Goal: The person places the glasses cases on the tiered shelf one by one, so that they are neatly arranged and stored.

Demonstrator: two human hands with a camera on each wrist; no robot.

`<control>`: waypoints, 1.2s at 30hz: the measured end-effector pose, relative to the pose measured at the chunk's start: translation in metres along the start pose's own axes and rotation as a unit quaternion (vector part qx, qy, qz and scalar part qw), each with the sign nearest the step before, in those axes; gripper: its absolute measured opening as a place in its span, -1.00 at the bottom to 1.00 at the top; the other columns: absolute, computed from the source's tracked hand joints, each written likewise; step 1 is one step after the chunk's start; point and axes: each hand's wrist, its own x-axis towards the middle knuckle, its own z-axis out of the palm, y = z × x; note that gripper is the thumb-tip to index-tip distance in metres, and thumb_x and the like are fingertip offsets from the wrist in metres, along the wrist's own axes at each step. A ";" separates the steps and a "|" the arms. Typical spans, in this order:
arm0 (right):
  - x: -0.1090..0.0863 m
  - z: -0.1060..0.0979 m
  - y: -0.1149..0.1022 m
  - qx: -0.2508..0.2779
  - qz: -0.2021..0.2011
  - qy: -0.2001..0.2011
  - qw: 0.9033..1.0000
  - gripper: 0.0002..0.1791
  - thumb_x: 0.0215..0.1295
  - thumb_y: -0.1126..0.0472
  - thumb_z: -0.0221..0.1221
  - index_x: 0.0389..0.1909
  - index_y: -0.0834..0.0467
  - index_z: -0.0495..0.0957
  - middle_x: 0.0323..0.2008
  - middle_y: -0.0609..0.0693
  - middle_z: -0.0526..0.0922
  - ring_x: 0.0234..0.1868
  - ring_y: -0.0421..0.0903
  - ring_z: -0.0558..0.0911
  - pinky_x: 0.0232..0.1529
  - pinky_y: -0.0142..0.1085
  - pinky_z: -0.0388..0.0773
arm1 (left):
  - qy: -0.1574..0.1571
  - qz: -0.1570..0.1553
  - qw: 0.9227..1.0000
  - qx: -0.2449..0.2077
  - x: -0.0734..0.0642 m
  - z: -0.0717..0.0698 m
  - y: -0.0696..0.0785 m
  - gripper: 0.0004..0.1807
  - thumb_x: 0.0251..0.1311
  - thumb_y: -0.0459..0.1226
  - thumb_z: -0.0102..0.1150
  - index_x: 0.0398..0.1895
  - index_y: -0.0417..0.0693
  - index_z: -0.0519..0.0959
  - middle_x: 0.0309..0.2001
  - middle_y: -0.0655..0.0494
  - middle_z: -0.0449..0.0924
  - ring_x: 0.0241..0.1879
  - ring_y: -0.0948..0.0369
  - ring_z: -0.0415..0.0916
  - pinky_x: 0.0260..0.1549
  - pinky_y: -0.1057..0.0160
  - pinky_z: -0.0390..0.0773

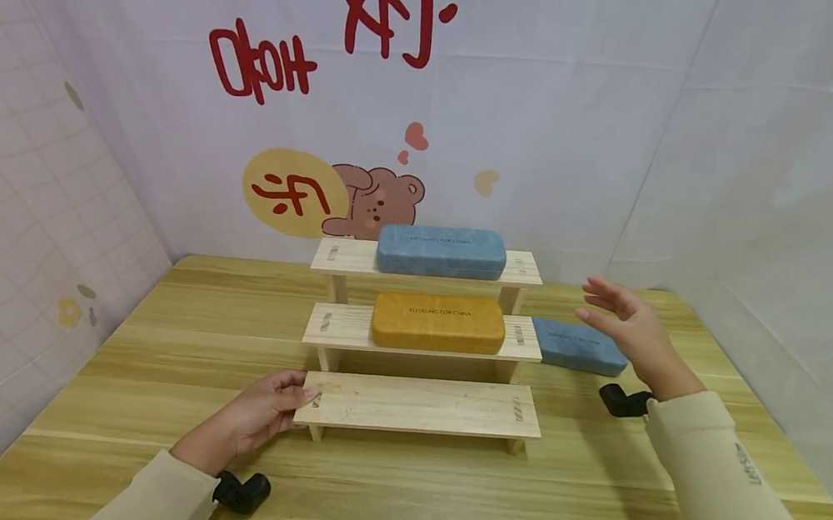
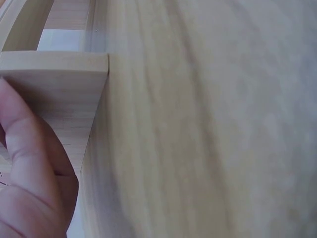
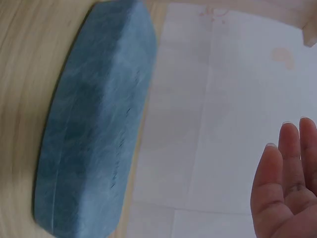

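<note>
A three-tier wooden step shelf [image 1: 421, 405] stands on the table. My left hand [image 1: 258, 416] pinches the left end of its lowest tier, thumb on top; the left wrist view shows the fingers [image 2: 29, 144] against the board's end. A blue glasses case [image 1: 441, 252] lies on the top tier, and a mustard-yellow glasses case [image 1: 439, 323] on the middle one. Right of the shelf, another blue glasses case [image 1: 577, 348] rests on the table, partly behind the shelf. Over that case hovers my right hand [image 1: 635, 335], fingers extended and holding nothing.
The wood-grain table [image 1: 393, 501] ends against a white printed cloth backdrop [image 1: 549, 139] behind the shelf. Cloth walls [image 1: 11, 171] close in the left and right sides. A black wrist mount [image 1: 241, 493] sits at the left cuff, with a similar one at the right.
</note>
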 end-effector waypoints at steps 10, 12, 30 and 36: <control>0.010 -0.010 0.026 -0.060 0.044 -0.025 0.997 -0.15 0.35 0.00 0.19 0.49 0.22 0.02 0.42 0.28 0.15 0.38 0.27 0.16 0.19 0.19 0.30 | 0.005 0.003 1.000 0.000 0.001 0.001 0.001 -0.40 0.41 -0.35 -0.02 0.33 -0.56 0.02 -0.10 0.05 0.49 -0.18 0.29 0.56 -0.18 0.31 0.60; 0.011 -0.011 0.031 -0.068 0.053 -0.029 0.996 -0.14 0.34 -0.01 0.20 0.50 0.22 0.01 0.42 0.29 0.13 0.39 0.30 0.14 0.20 0.24 0.26 | 0.006 0.003 1.000 -0.002 0.001 0.001 0.001 -0.40 0.41 -0.35 -0.01 0.32 -0.55 0.03 -0.11 0.05 0.50 -0.19 0.29 0.56 -0.19 0.31 0.60; 0.008 -0.019 0.074 -0.123 0.087 -0.064 0.987 -0.02 0.28 -0.09 0.23 0.49 0.29 -0.06 0.43 0.39 0.00 0.38 0.44 0.01 0.16 0.36 0.19 | -0.007 0.002 1.000 -0.006 0.001 -0.001 0.000 -0.38 0.42 -0.32 -0.01 0.34 -0.53 0.00 -0.08 0.06 0.50 -0.15 0.28 0.56 -0.13 0.29 0.59; 0.005 -0.021 0.084 -0.136 0.099 -0.070 0.983 0.02 0.25 -0.09 0.27 0.47 0.35 -0.05 0.40 0.46 0.03 0.37 0.45 0.02 0.19 0.34 0.16 | -0.007 0.005 1.000 -0.003 0.001 -0.001 -0.001 -0.39 0.42 -0.32 -0.01 0.33 -0.53 0.02 -0.08 0.06 0.51 -0.15 0.28 0.57 -0.14 0.28 0.60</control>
